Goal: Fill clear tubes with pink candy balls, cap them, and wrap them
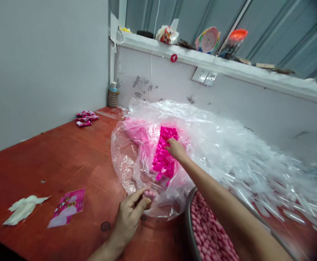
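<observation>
My left hand (128, 212) is closed around a small clear container (149, 194) with pink balls inside, held low over the table. My right hand (176, 148) reaches into an open clear plastic bag (120, 145). Its fingers are bent together at a heap of bright pink plastic pieces (165, 159); whatever they grip is too small to make out. Under my right forearm stands a round dark-rimmed basin (189, 217) full of pink balls (206, 232). The forearm hides part of the basin.
A big pile of clear plastic tubes (245, 159) spreads across the right. On the red table (93, 156) lie a pink printed packet (73, 204), a crumpled white tissue (25, 209) and several small pink packets (85, 118). A woven holder (113, 98) stands in the corner below a cluttered ledge (191, 56).
</observation>
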The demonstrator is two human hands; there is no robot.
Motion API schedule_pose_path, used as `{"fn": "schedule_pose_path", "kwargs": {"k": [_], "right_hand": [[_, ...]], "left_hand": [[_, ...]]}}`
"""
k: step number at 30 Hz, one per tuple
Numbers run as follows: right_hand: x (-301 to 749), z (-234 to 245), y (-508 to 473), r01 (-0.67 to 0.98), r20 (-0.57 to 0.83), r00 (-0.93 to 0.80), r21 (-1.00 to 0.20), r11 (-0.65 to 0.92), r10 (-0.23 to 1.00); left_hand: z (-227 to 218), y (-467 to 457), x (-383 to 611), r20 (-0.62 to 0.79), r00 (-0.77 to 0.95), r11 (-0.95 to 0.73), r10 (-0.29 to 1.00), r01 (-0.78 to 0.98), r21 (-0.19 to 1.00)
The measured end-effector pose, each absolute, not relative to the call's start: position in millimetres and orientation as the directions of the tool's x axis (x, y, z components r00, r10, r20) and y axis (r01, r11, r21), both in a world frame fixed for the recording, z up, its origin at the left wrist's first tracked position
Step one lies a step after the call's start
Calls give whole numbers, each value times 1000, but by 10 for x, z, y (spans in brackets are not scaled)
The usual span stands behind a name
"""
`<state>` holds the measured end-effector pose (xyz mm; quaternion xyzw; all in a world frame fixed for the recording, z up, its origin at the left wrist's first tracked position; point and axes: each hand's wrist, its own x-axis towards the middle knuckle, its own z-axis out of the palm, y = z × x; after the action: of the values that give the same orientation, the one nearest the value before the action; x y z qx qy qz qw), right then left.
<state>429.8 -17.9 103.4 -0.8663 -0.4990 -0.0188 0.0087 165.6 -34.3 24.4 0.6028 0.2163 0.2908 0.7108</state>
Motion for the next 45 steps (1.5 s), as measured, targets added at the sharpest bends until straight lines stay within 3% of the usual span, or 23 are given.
{"fn": "schedule_pose_path", "kwargs": {"k": [3,5,8,18,22,26,32,35,40,45], "right_hand": [[4026,1188,-566,888,120,445,-187,-420,887],[3773,1259,-934,846,175,309,-499,-187,935],[3372,1307,-1481,787,186,224,-613,-64,957],[2974,1217,-2259,854,338,318,-508,-112,886],[2892,1259,-2378,834,289,337,-532,-142,896],[2802,1289,-2493,857,259,354,-476,-200,899],[2762,1291,-2593,895,258,321,-396,-203,912],[2788,1285,-2592,905,233,298,-377,-197,926],[2845,1319,-2578,896,148,295,-387,-219,944],[2860,1537,-2509,983,170,84,-177,-53,982]], "left_hand": [[317,-361,1709,63,767,100,639,-165,981],[354,-410,1763,88,790,89,607,-178,980],[389,-536,1816,130,819,10,559,-163,987],[569,-880,1869,369,870,-322,328,-265,909],[590,-964,1869,400,867,-349,296,-292,891],[619,-1017,1852,439,875,-393,203,-338,855],[745,-1002,1879,551,833,-653,-40,-440,617],[796,-969,1894,555,823,-701,-119,-465,540],[860,-910,1913,481,859,-611,-178,-480,630],[833,-943,1920,336,939,-438,-72,-332,835]]}}
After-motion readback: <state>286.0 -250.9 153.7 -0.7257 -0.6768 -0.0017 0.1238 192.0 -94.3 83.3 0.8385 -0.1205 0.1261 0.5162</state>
